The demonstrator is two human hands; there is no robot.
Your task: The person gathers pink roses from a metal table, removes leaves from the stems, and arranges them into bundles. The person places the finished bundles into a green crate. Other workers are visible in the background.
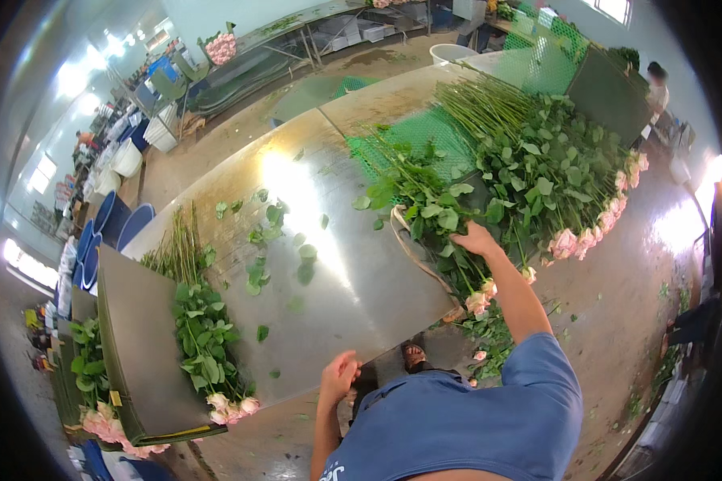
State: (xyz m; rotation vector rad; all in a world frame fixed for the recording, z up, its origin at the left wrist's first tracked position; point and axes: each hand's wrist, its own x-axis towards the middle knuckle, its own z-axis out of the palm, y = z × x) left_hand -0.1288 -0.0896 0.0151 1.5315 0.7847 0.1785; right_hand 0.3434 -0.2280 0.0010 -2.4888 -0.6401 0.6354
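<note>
My right hand point(476, 238) reaches into the leaves of several loose pink rose stems point(433, 210) at the right part of the metal table point(349, 258); whether its fingers grip a stem is hidden by foliage. Beyond it lies a large pile of pink roses point(535, 156), stems pointing away, blooms over the near edge, partly on green plastic mesh point(421, 141). My left hand point(339, 377) hovers by the table's near edge, fingers curled, and whether it holds anything is unclear. A smaller bunch of pink roses point(207, 337) lies at the left against an upright panel point(138, 337).
Loose leaves point(256, 273) are scattered over the tabletop. Cut foliage point(487, 346) lies on the floor at the right. Blue buckets point(113, 213) stand beyond the left end, a white tub point(451, 53) behind the table. A person point(657, 90) is at the far right.
</note>
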